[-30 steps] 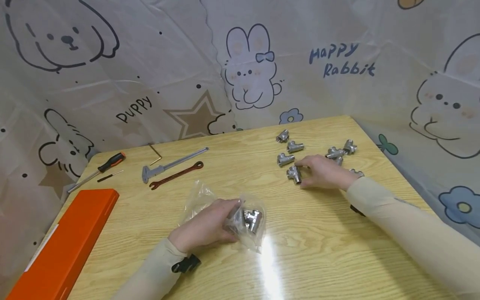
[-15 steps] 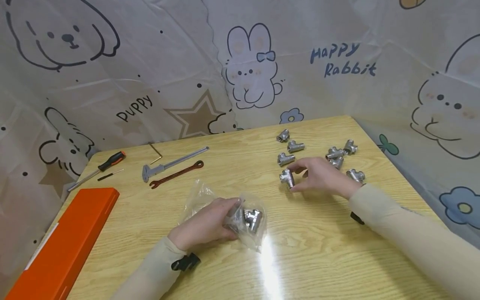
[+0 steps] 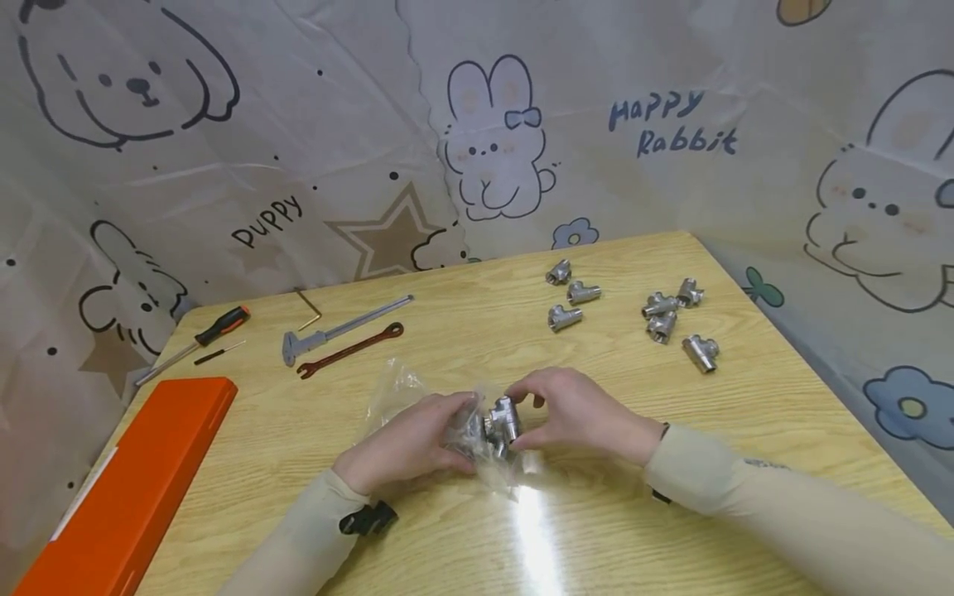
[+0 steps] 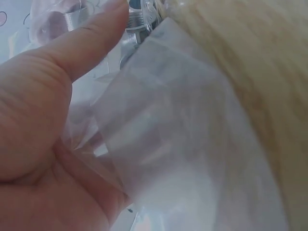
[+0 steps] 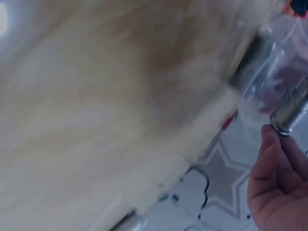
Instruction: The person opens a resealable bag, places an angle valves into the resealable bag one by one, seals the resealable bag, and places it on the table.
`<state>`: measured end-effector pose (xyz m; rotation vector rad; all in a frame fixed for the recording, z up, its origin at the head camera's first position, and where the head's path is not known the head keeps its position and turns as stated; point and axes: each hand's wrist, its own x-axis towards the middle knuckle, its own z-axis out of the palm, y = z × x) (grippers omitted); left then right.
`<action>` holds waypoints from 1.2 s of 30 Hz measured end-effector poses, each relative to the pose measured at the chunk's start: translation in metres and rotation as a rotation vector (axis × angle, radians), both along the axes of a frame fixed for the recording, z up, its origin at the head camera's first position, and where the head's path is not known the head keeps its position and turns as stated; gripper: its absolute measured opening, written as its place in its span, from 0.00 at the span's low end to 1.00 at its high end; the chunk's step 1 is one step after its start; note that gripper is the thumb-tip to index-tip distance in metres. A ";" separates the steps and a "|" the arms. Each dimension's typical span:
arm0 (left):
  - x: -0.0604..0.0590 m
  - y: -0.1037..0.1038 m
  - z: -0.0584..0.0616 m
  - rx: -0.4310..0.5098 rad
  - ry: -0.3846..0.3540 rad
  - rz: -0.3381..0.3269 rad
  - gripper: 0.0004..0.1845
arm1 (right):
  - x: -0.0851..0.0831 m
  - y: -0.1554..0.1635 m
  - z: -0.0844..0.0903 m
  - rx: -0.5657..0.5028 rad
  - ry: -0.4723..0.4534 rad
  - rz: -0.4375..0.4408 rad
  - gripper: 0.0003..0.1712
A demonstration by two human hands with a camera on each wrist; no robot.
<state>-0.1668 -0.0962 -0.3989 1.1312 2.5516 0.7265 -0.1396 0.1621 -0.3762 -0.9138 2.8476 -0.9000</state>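
Observation:
My left hand [image 3: 406, 443] grips a clear plastic bag [image 3: 392, 389] on the table, its thumb and fingers spread around metal fittings inside. The bag [image 4: 168, 120] hangs loose beside the palm in the left wrist view. Between thumb and fingers, my right hand [image 3: 581, 418] pinches a shiny threaded pipe tee [image 3: 504, 418] right at the bag's mouth, overlapping the fittings inside. In the right wrist view the tee [image 5: 292, 108] shows at the fingertips, partly cut off by the frame edge.
Three pipe tees [image 3: 564, 318] lie at the back, with several more [image 3: 701, 353] toward the right edge. Farther left are a combination wrench [image 3: 350, 352], a caliper [image 3: 346, 327], a hex key [image 3: 309, 319], a screwdriver [image 3: 216, 327], a small dark tool [image 3: 212, 356] and an orange case [image 3: 142, 480].
My right hand has picked up the nearest tee of the back group and carried it left and toward me to the bag. The left hand has stayed in place, holding the bag.

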 end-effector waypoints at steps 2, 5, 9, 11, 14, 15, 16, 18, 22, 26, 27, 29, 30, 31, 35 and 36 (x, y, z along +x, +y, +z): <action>-0.001 0.000 -0.001 0.012 -0.006 -0.008 0.47 | 0.001 -0.011 -0.002 -0.008 -0.018 0.004 0.33; -0.001 0.001 -0.001 0.037 -0.018 -0.014 0.46 | 0.000 -0.024 -0.005 -0.025 -0.035 0.008 0.30; -0.002 0.001 0.000 0.073 -0.035 -0.004 0.47 | -0.002 -0.038 -0.010 -0.031 -0.043 -0.005 0.27; -0.002 0.001 0.000 0.086 -0.043 -0.001 0.48 | -0.002 -0.043 -0.012 -0.018 -0.029 -0.013 0.26; -0.003 0.000 0.001 0.093 -0.068 0.003 0.48 | -0.002 -0.049 -0.016 0.005 0.011 -0.017 0.26; -0.003 0.000 0.001 0.093 -0.076 0.003 0.49 | -0.001 -0.051 -0.017 0.019 0.033 -0.021 0.26; -0.003 -0.001 0.001 0.092 -0.080 0.004 0.49 | -0.001 -0.053 -0.017 0.029 0.052 -0.023 0.26; -0.003 -0.001 0.001 0.090 -0.090 0.007 0.50 | -0.001 -0.055 -0.018 0.049 0.090 -0.027 0.25; -0.004 -0.003 0.001 0.093 -0.078 -0.005 0.51 | 0.000 -0.058 -0.019 0.104 0.153 -0.035 0.24; -0.003 -0.004 0.001 0.093 -0.068 -0.018 0.52 | -0.001 -0.054 -0.016 0.150 0.160 -0.019 0.26; -0.003 -0.003 0.002 0.092 -0.065 -0.019 0.52 | -0.001 -0.052 -0.014 0.158 0.156 -0.016 0.27; -0.002 -0.003 0.002 0.084 -0.063 -0.015 0.52 | -0.001 -0.047 -0.011 0.162 0.140 -0.016 0.28; -0.002 -0.003 0.003 0.080 -0.060 -0.011 0.52 | -0.001 -0.044 -0.009 0.160 0.132 -0.019 0.29; -0.002 -0.002 0.003 0.076 -0.057 -0.007 0.51 | -0.002 -0.042 -0.008 0.155 0.126 -0.024 0.30; -0.002 -0.002 0.003 0.061 -0.050 0.004 0.50 | -0.003 -0.040 -0.008 0.143 0.113 -0.014 0.26; -0.002 -0.002 0.003 0.059 -0.048 0.004 0.49 | -0.004 -0.041 -0.010 0.143 0.114 -0.009 0.25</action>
